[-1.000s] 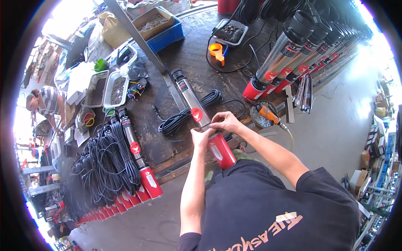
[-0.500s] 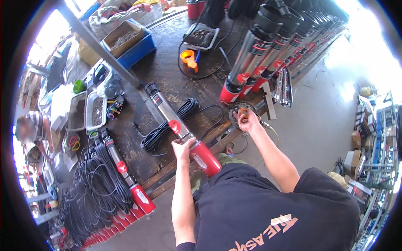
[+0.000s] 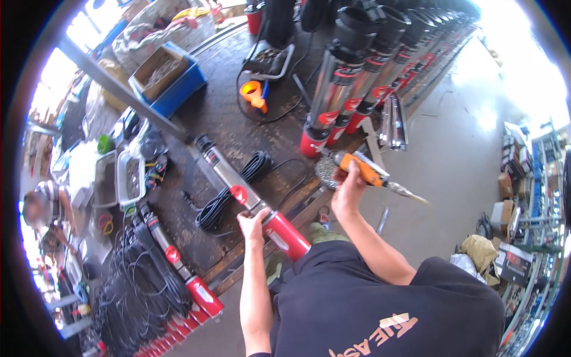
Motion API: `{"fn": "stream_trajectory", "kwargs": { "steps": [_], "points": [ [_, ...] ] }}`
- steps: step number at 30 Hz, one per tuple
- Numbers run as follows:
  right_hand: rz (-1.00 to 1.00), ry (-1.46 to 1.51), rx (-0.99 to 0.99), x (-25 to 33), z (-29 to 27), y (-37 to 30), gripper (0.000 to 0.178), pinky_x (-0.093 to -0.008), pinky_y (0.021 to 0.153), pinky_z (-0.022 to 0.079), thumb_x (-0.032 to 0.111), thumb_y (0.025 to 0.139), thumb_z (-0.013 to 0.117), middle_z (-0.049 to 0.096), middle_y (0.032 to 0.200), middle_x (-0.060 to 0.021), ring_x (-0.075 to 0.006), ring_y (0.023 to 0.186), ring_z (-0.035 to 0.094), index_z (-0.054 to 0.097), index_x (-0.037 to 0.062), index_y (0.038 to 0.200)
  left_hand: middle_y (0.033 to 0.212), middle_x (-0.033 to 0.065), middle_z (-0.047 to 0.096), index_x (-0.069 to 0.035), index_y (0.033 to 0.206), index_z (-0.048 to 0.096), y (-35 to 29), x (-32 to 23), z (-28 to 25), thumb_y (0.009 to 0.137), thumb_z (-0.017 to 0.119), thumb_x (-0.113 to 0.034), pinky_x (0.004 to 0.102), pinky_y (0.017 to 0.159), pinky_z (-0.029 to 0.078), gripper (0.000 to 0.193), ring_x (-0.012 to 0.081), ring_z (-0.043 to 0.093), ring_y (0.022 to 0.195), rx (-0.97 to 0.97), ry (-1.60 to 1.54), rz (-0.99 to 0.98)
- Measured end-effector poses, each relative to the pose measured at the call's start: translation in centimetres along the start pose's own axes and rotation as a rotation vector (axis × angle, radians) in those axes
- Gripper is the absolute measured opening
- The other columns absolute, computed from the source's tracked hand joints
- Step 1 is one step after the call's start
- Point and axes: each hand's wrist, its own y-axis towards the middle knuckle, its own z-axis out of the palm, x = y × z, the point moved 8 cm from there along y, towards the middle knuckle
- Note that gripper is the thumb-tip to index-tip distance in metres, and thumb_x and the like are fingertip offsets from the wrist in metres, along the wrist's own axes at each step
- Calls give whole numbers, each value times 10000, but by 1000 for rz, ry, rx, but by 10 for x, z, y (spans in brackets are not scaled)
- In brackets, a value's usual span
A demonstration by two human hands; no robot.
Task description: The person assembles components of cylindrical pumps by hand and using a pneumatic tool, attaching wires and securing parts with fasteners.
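My left hand (image 3: 252, 225) is closed round a submersible pump (image 3: 285, 235), at the joint between its steel tube and red end. The pump lies slantwise across the table edge, its black end away from me and its red end by my body. My right hand (image 3: 350, 193) grips an orange air screwdriver (image 3: 364, 171) with a hose at its rear. The driver's front end points left, apart from the pump. Beneath it sits a round dish of small metal parts (image 3: 325, 172) at the table edge. A coiled black cable (image 3: 215, 209) lies beside and partly behind the pump.
Several upright pumps (image 3: 336, 89) stand in a row at the back right. More pumps with cables (image 3: 160, 238) are lined up at the left. An orange holder (image 3: 253, 95), a blue box (image 3: 178, 89) and a metal post (image 3: 119, 89) are farther back. Another person (image 3: 53, 202) is at far left.
My right hand has lifted the air screwdriver up from the dish, and its orange body now shows. My left hand stays on the pump. The whole view has shifted slightly.
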Motion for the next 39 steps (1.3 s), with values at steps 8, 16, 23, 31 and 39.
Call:
{"fn": "stream_trajectory", "kwargs": {
  "steps": [8,16,23,31,39],
  "points": [
    [-167,-8,613,-8,73,-70,584,-342,1057,427,134,820,539,607,1220,-135,-197,1103,581,505,-53,1372,1024,114,581,-6,1179,426,-1,-5,-1,652,919,-148,345,783,560,735,195,624,887,26,56,-3],
    [-9,-149,935,-64,124,-112,351,-259,766,523,-11,900,504,655,1263,-148,-147,884,666,524,22,1249,977,75,554,-25,1138,442,-1,-7,0,624,943,-194,312,736,552,737,164,598,835,-6,63,39],
    [45,-124,829,-97,108,-94,273,-299,714,520,-119,854,522,584,906,-61,-159,755,600,516,64,1057,995,93,560,-15,1139,443,-9,-16,4,622,943,-187,323,757,565,740,179,614,858,-5,59,-13],
    [49,-65,760,-102,105,-90,296,-229,577,484,-141,808,564,592,873,-37,-101,666,578,542,57,1027,1009,103,579,-13,1129,439,-11,-18,2,610,951,-189,332,762,574,750,184,622,851,-7,50,-10],
    [61,-58,783,-101,107,-90,270,-274,670,516,-128,820,547,582,902,-55,-142,702,590,523,60,1012,1010,110,577,-8,1121,433,-6,-13,2,611,948,-183,331,770,576,745,182,624,855,3,20,0]
  ]
}}
